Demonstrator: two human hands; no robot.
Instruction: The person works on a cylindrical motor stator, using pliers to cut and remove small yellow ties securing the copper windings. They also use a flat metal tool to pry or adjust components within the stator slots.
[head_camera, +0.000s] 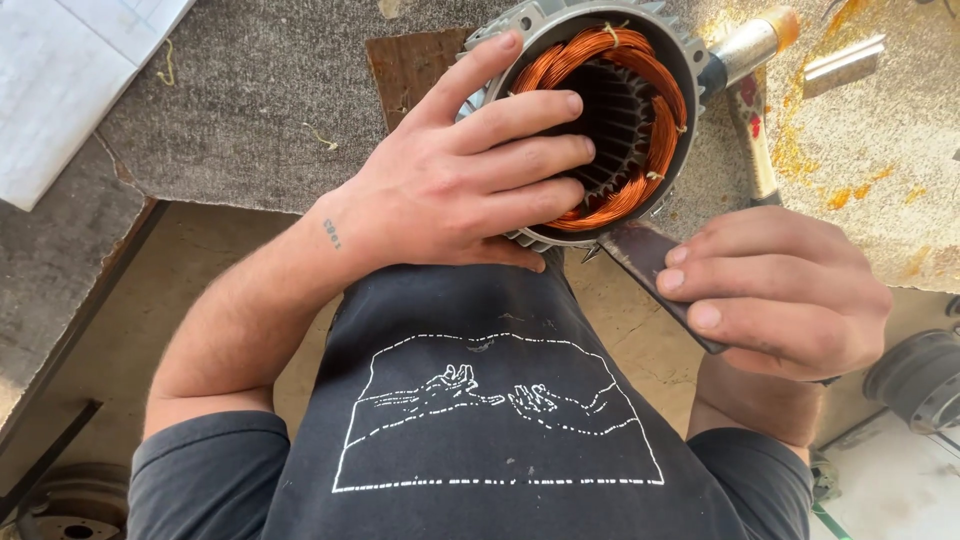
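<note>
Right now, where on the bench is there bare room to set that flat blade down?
Barest patch: grey bench top between the white paper and the brown board, only string scraps there. Crowded around the motor stator: left hand on it, right hand with the blade, a hammer just right.

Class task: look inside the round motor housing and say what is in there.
Inside the housing: copper windings around a dark slotted core. The left hand covers the near-left part.

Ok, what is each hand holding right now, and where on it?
The left hand grips the motor stator by its near rim, fingers reaching over the copper windings. The right hand holds a dark flat blade tool at its handle end.
</note>
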